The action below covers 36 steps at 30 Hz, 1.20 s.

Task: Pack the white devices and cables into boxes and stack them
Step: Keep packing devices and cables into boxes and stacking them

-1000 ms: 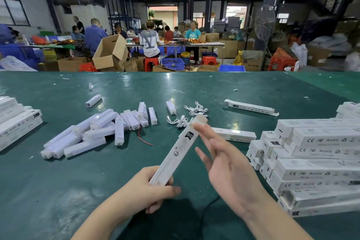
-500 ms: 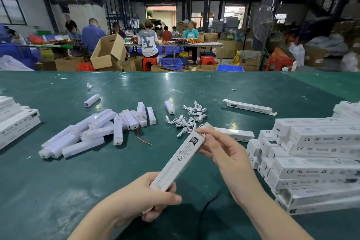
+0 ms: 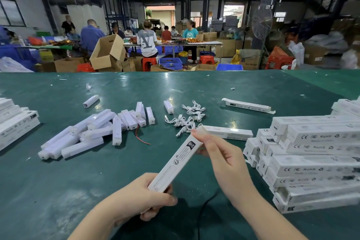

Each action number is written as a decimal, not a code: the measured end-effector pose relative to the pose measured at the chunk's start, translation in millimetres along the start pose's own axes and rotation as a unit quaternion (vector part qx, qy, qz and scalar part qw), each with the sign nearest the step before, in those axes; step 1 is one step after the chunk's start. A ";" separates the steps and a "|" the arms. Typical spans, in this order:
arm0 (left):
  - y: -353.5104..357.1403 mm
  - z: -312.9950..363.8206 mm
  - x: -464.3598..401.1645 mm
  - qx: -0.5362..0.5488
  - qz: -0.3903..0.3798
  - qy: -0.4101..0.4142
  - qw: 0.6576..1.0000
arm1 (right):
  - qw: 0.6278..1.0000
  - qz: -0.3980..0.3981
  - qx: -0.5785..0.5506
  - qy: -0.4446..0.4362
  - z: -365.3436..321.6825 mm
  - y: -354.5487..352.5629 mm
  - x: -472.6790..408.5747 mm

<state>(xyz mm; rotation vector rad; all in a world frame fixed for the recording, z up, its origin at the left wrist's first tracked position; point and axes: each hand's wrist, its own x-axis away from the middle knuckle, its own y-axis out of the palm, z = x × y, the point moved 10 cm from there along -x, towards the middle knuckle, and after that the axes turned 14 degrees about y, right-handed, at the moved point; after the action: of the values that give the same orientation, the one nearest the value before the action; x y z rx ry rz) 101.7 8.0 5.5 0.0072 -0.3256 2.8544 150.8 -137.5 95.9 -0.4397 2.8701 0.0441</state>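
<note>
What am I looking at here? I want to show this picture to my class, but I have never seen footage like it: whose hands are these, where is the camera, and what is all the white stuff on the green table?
There is no machine here. A person wears a wide-angle camera on the head, so you look forward and down at their own two hands, as they see them.

The left hand grips the near end of a long white box. The right hand pinches its far end, seemingly at the end flap.

On the green table lie, to the left, a loose pile of white devices; in the middle, a tangle of short white cables; to the right, a stack of printed boxes. More boxes sit at the far left edge.

Behind the table, other people work among cardboard cartons.
</note>
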 end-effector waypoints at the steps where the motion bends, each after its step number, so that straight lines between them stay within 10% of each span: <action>1: 1.3 0.6 -0.6 0.000 -0.002 0.000 1.000 | 1.000 0.021 0.002 -0.011 -3.4 -3.8 2.3; 5: 1.5 2.9 -0.6 0.009 -0.004 0.004 1.000 | 0.996 0.034 0.040 -0.070 -15.5 -3.9 10.6; 14: -3.8 7.7 -0.1 -0.048 -0.001 0.024 0.999 | 0.983 0.021 -0.161 0.088 17.0 -7.8 -4.1; 29: -12.5 11.9 -0.8 -0.096 0.056 0.041 0.993 | 0.994 0.033 -0.087 0.059 19.7 16.4 11.5; 36: -29.9 35.1 -1.0 0.106 0.196 0.155 0.962 | 0.983 0.102 -0.141 0.057 16.1 -17.8 1.4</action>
<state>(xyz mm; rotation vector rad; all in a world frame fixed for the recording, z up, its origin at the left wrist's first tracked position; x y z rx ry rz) 109.7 28.0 46.2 -0.5116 0.0528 3.1944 158.5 -153.8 80.0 -0.2005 3.0216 0.4803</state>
